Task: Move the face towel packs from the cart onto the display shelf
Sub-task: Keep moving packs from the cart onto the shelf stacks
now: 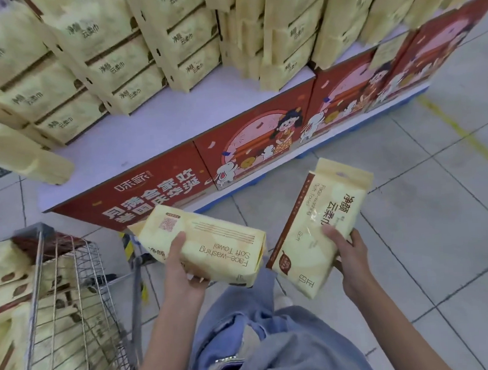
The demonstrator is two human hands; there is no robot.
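Note:
My left hand (182, 268) grips a pale yellow face towel pack (212, 243), held flat with its long side across the view. My right hand (347, 260) grips a second face towel pack (315, 223), held upright and tilted. Both packs hang above the tiled floor, in front of the low display shelf (150, 138). The wire cart (76, 306) stands at the lower left and holds several more packs (4, 271). On the shelf, stacks of the same packs (112, 61) fill the back rows.
The shelf's front carries a red cartoon banner (235, 151). One pack (23, 154) lies tilted at the shelf's left end. A bare white strip of shelf top runs along the front edge. Grey tiled floor (422, 203) spreads to the right, with a yellow line on it.

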